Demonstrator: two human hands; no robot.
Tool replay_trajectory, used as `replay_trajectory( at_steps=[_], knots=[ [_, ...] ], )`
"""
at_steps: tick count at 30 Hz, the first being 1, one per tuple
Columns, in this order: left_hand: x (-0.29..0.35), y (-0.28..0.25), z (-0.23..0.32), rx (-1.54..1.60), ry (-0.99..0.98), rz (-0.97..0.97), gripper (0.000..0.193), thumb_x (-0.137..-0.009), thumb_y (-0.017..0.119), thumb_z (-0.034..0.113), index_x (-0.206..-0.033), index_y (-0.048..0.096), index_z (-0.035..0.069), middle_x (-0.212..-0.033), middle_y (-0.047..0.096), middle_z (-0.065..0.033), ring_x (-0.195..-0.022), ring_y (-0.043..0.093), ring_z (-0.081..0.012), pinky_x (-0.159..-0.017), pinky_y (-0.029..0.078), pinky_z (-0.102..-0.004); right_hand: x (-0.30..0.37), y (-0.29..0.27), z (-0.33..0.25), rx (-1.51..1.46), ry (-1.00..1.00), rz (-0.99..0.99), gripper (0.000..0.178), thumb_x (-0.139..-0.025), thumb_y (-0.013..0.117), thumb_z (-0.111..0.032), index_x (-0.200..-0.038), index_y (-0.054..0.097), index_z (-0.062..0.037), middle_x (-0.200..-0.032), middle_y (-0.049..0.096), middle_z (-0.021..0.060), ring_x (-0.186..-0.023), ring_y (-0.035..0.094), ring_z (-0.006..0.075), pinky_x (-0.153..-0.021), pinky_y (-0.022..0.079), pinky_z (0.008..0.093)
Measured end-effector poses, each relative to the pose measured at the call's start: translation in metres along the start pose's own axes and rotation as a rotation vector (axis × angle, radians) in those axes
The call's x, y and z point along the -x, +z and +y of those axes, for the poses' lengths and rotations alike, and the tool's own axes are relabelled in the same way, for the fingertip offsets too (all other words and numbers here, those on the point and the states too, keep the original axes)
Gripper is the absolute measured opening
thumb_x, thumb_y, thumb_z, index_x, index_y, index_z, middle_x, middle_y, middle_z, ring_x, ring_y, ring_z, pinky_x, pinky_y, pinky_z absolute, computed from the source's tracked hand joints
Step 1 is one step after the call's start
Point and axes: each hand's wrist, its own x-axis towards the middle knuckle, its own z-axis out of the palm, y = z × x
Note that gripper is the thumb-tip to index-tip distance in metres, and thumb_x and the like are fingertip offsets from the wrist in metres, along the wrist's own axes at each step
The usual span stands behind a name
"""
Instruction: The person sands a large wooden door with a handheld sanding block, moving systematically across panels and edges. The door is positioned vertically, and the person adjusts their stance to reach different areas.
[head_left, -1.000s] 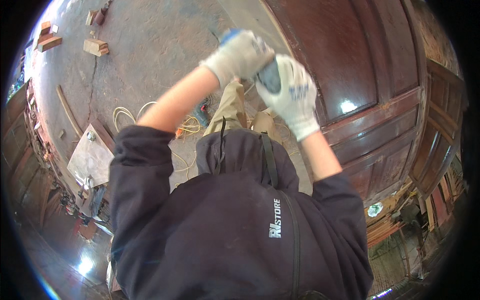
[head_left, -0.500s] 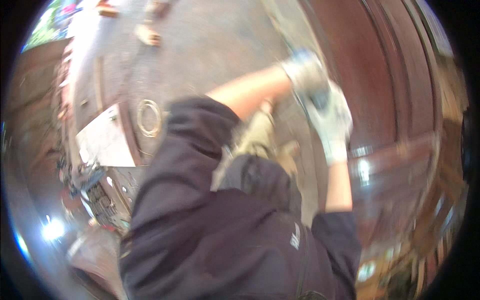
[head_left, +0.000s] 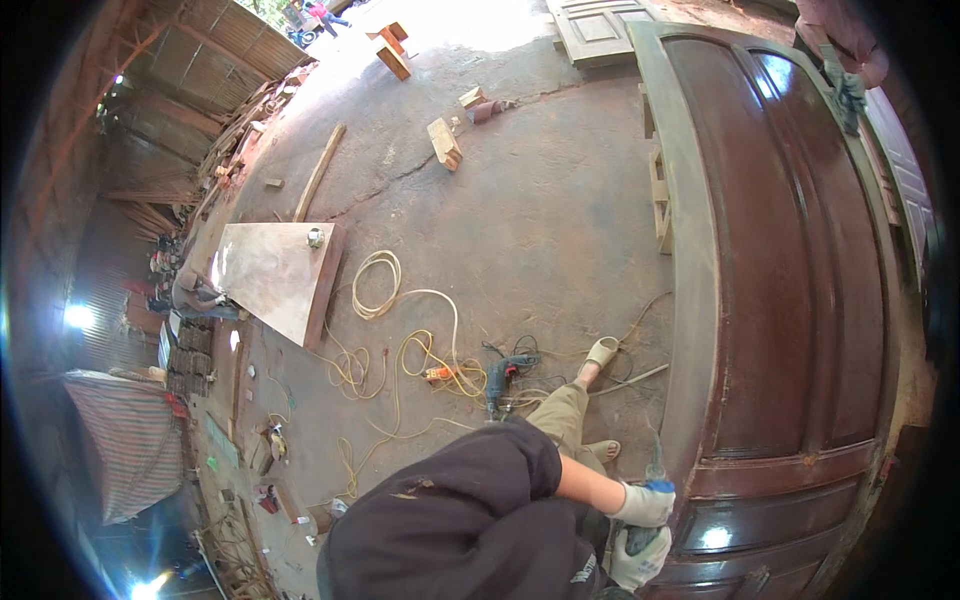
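A large brown panelled door (head_left: 770, 250) with glossy panels and a dull greyish edge strip lies along my right side. Both my hands wear white gloves and are closed, one near the other, at the door's left edge. My left hand (head_left: 645, 504), the farther one, wraps around a handheld power tool (head_left: 655, 468) whose teal end and thin cord stick out beyond the glove. Just nearer, my right hand (head_left: 640, 562) grips the dark body of the same tool. The tool's working end is hidden by my hands and the picture's lower edge.
A teal drill (head_left: 502, 378), an orange socket block (head_left: 438, 374) and tangled yellow cords (head_left: 412, 350) lie left of my feet. A pale slab (head_left: 275, 265) and wood blocks (head_left: 445, 145) are farther off. One person (head_left: 845, 60) stands beyond the door; another (head_left: 192, 290) crouches far left.
The view has swung and steadied, showing more of the floor and door. My gloved hands, with the tool, have shifted from upper centre to the lower right of the picture.
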Motion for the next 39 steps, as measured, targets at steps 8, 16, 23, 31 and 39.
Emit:
replay_trajectory(
  at_steps=[8,16,23,31,39],
  knots=[
    [0.027,-0.034,-0.123,0.022,-0.064,-0.089,0.015,-0.075,0.068,0.028,-0.076,0.077,0.017,-0.078,0.074,-0.0030,-0.071,0.069,-0.0212,-0.060,0.047,-0.0400,-0.108,0.010,-0.077,0.054,0.001,-0.011,0.074,-0.074,0.080,-0.036,-0.130,0.051,0.0013,-0.126,0.059,0.0216,-0.118,0.058,0.0404,-0.098,0.048,0.0482],
    [0.056,-0.071,-0.335,-0.071,-0.232,-0.238,0.014,-0.074,0.070,0.026,-0.081,0.079,0.018,-0.083,0.076,-0.0054,-0.076,0.074,-0.0238,-0.060,0.055,-0.0457,-0.299,0.045,-0.172,0.023,-0.171,0.080,0.068,-0.074,0.079,-0.039,-0.128,0.054,-0.0060,-0.122,0.063,0.0165,-0.112,0.062,0.0371,-0.091,0.051,0.0468],
    [0.056,-0.101,-0.409,-0.075,-0.318,-0.450,0.018,-0.082,0.067,0.028,-0.092,0.081,0.022,-0.095,0.077,-0.0055,-0.091,0.074,-0.0263,-0.071,0.059,-0.0452,-0.365,0.034,-0.206,-0.078,-0.162,0.017,0.060,-0.078,0.076,-0.044,-0.125,0.060,-0.0105,-0.120,0.065,0.0144,-0.109,0.064,0.0337,-0.091,0.052,0.0460],
    [0.019,-0.069,-0.223,0.065,-0.068,-0.374,0.014,-0.082,0.067,0.027,-0.088,0.072,0.015,-0.086,0.075,-0.0050,-0.086,0.074,-0.0225,-0.071,0.057,-0.0387,-0.188,0.020,-0.098,0.027,-0.008,0.051,0.064,-0.074,0.081,-0.043,-0.124,0.059,-0.0087,-0.123,0.064,0.0148,-0.111,0.064,0.0340,-0.091,0.053,0.0458],
    [-0.014,-0.023,-0.009,0.092,0.016,-0.190,0.011,-0.077,0.066,0.025,-0.079,0.071,0.015,-0.072,0.068,-0.0040,-0.069,0.068,-0.0229,-0.057,0.048,-0.0425,-0.014,-0.021,-0.012,0.092,0.055,0.018,0.070,-0.068,0.088,-0.038,-0.123,0.061,-0.0034,-0.120,0.065,0.0191,-0.109,0.063,0.0381,-0.094,0.051,0.0459]
  ],
)
